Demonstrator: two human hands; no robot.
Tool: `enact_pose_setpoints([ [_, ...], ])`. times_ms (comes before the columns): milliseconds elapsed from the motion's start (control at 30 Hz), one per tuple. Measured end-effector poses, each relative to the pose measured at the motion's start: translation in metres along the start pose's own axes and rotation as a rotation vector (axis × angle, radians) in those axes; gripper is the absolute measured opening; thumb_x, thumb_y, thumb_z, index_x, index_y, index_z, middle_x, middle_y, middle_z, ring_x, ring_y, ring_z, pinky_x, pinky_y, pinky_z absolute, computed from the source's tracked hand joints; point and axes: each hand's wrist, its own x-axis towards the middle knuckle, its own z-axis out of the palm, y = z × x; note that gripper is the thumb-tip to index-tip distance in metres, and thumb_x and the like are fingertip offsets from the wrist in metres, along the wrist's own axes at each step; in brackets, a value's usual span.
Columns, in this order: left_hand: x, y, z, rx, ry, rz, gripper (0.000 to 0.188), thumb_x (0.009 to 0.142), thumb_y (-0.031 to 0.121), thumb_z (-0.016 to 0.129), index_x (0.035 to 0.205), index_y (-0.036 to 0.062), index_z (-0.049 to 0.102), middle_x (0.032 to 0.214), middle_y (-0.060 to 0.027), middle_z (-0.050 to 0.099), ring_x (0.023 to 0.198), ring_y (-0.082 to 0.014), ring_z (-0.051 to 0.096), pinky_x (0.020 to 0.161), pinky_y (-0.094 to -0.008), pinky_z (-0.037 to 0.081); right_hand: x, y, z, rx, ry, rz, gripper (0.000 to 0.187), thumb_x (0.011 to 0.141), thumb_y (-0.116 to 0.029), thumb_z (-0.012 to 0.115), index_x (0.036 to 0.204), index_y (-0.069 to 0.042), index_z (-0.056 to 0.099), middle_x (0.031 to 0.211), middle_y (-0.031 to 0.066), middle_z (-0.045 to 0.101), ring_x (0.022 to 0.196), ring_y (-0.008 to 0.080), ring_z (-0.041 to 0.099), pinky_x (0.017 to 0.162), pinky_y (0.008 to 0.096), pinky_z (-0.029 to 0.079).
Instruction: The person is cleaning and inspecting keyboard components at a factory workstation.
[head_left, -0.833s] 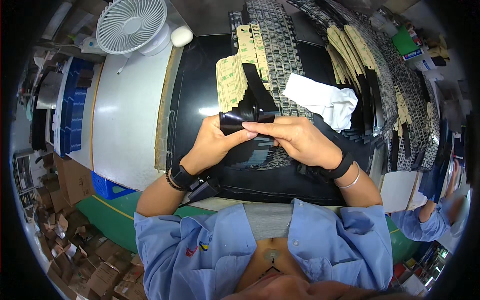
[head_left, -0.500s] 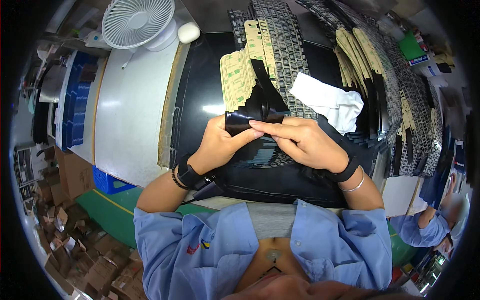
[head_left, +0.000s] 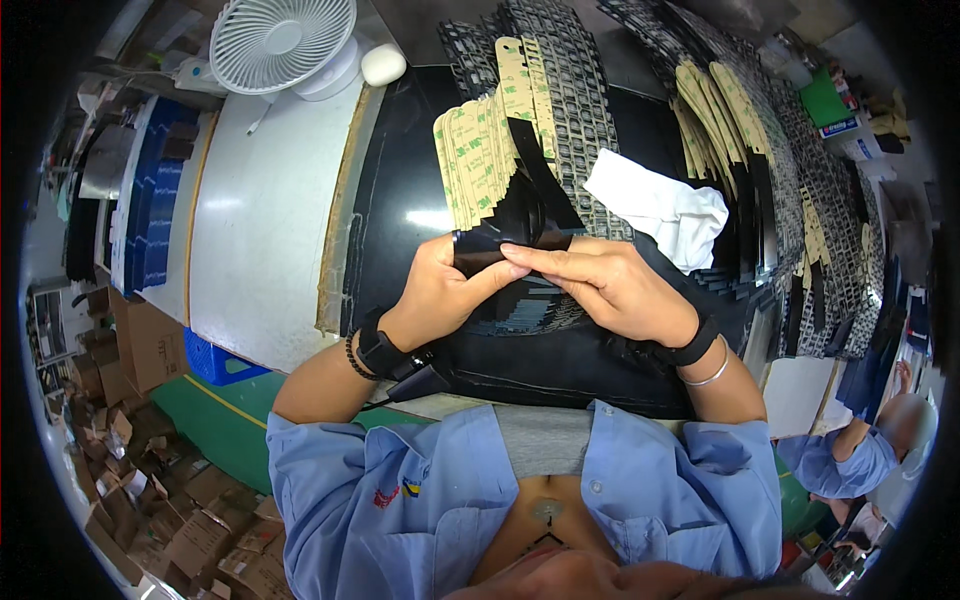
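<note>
Both hands meet over the black work surface (head_left: 395, 170) on a fanned bundle of strips (head_left: 470, 160). The strips have cream backing paper with green print at the far end and dark, glossy tails at the near end. My left hand (head_left: 440, 290) is closed round the left side of the tails, thumb on top. From the right, my right hand (head_left: 620, 285) grips the tails, its fingertips touching my left thumb. A single black strip (head_left: 535, 160) slants out of the bundle. The fingers under the strips are hidden.
Black lattice-patterned strips (head_left: 570, 100) lie beyond the bundle. A white cloth (head_left: 655, 205) is to the right, beside more cream-and-black strips (head_left: 715, 110). A white fan (head_left: 285, 45) and a white rounded object (head_left: 383, 65) stand far left. Cardboard boxes (head_left: 205, 545) cover the floor at lower left.
The cream ends of the bundle have fanned slightly further left. Both hands keep their hold in nearly the same place. A co-worker at far right has shifted a little.
</note>
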Motion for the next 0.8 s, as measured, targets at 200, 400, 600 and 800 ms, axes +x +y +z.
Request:
enact_pose_setpoints([
  [200,-0.001,-0.001,-0.001,0.042,-0.005,0.038,0.014,0.086,0.005,0.071,0.099,-0.0009,0.07,0.092,-0.0029,0.071,0.084,-0.0073,0.063,0.076,-0.0239,0.051,0.0,-0.001,-0.001,0.005,-0.011,-0.006,0.057,0.08,0.007,0.055,0.133,-0.015,0.058,0.077,0.0179,0.059,0.067,0.0321,0.058,0.066,0.0402,0.048],
  [400,0.001,-0.002,-0.001,0.023,0.004,0.033,0.016,0.086,0.005,0.071,0.101,-0.0009,0.07,0.093,-0.0035,0.072,0.085,-0.0077,0.063,0.077,-0.0243,0.051,0.001,0.001,-0.001,0.004,-0.011,-0.007,0.06,0.078,0.009,0.054,0.134,-0.015,0.058,0.078,0.0181,0.06,0.068,0.0322,0.058,0.067,0.0406,0.048],
  [600,0.001,0.001,-0.001,0.014,-0.012,0.062,0.017,0.087,0.005,0.071,0.102,-0.0011,0.069,0.096,-0.0045,0.071,0.086,-0.0087,0.063,0.079,-0.0249,0.051,0.001,-0.002,-0.007,0.106,-0.009,0.013,0.063,0.078,0.01,0.054,0.135,-0.016,0.057,0.092,0.0199,0.066,0.072,0.0313,0.064,0.069,0.0389,0.051],
  [800,0.0,0.002,0.001,0.064,-0.003,0.118,0.018,0.088,0.009,0.07,0.104,-0.0004,0.07,0.091,-0.0037,0.072,0.081,-0.0076,0.063,0.072,-0.0235,0.05,0.003,-0.011,-0.014,0.148,-0.06,0.072,0.061,0.08,0.009,0.055,0.136,-0.013,0.055,0.099,0.0196,0.068,0.077,0.0334,0.066,0.072,0.0389,0.052],
])
